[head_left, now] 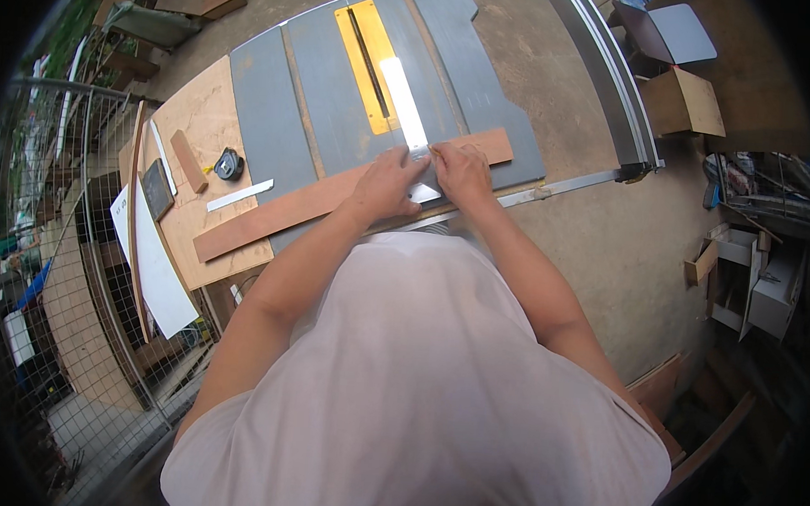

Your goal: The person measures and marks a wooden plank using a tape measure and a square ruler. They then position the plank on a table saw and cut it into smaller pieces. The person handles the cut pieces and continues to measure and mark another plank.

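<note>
A long reddish-brown wooden board (288,212) lies across the near part of a grey table saw top (340,94). A shiny flat metal strip, like a ruler or a square's blade (404,102), crosses the board and points away over the saw's yellow insert plate (365,63). My left hand (388,183) grips the board left of the strip, its fingertips against the metal. Just right of the strip, my right hand (464,175) rests on the board with curled fingers. Whatever its fingertips may pinch is hidden.
On the plywood side surface (207,105) lie a tape measure (229,164), a small wood block (188,161), a dark flat block (158,190) and a white strip (240,195). A metal rail (564,185) runs along the near edge. A wire fence (102,265) stands left.
</note>
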Motion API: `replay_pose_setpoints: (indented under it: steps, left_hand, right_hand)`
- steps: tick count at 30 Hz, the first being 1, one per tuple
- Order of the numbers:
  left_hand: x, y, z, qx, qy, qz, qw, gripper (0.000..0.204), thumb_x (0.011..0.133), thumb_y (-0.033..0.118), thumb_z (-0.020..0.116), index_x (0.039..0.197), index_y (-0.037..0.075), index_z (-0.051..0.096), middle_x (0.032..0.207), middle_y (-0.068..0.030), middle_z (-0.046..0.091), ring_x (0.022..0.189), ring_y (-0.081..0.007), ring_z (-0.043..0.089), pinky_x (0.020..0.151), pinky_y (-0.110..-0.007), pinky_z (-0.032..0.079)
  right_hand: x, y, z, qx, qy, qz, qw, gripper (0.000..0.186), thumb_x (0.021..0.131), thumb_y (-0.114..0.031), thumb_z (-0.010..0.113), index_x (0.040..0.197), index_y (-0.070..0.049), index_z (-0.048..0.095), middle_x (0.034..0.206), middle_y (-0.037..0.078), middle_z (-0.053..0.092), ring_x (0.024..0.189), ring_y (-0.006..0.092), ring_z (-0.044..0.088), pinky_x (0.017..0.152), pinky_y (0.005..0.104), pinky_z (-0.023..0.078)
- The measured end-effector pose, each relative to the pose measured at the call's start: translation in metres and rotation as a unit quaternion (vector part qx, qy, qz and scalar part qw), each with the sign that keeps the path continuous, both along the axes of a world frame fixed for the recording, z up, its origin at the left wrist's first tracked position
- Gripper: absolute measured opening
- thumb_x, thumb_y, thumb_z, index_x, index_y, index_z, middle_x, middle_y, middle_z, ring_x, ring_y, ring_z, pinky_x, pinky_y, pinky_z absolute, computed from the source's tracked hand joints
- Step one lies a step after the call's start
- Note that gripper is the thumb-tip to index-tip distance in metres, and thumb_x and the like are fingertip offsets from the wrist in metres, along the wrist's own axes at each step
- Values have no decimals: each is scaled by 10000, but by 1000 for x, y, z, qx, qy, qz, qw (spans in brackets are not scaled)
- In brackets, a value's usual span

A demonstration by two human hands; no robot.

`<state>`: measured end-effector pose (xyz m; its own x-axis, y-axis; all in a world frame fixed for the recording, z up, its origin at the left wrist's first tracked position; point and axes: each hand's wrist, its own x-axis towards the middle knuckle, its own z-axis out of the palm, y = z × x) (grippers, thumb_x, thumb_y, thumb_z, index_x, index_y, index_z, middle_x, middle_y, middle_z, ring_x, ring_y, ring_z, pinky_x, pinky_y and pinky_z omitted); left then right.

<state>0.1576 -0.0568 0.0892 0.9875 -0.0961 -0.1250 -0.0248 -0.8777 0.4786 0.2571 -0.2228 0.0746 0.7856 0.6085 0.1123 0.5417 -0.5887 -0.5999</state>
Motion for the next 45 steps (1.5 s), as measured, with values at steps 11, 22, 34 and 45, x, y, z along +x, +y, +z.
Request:
replay_pose_setpoints:
  steps: [11, 22, 34, 45]
  left_hand:
    - [1, -1, 4, 8, 16, -1, 1000, 881, 637, 258, 832, 1440, 145, 487, 1324, -253, 484, 1217, -424, 485, 1052, -470, 428]
    - [0, -2, 3, 12, -6, 6, 1000, 854, 628, 251, 836, 1410, 137, 512, 1193, -200, 510, 1135, -390, 511, 993, -462, 459]
    - [1, -1, 9, 4, 44, 5, 999, 888, 628, 276, 841, 1436, 150, 493, 1437, -283, 431, 1301, -430, 452, 1093, -472, 411]
    - [-2, 1, 14, 5, 48, 8, 999, 870, 634, 277, 837, 1429, 156, 505, 1406, -258, 460, 1270, -426, 470, 1085, -470, 419]
  right_hand:
    - [-1, 3, 1, 26, -20, -5, 999, 156, 882, -153, 613, 968, -62, 706, 862, 189, 700, 857, 395, 655, 803, 512, 500]
    - [-32, -39, 23, -201, 51, 80, 975, 195, 882, -147, 594, 1009, -80, 726, 877, 180, 710, 867, 367, 671, 811, 493, 496]
    - [2, -15, 12, 93, 133, -51, 985, 255, 915, -168, 569, 1097, -45, 698, 1007, 220, 708, 955, 403, 674, 842, 477, 532]
    - [2, -14, -2, 101, 103, -42, 989, 249, 904, -155, 576, 1091, -51, 703, 991, 210, 708, 954, 402, 665, 856, 493, 521]
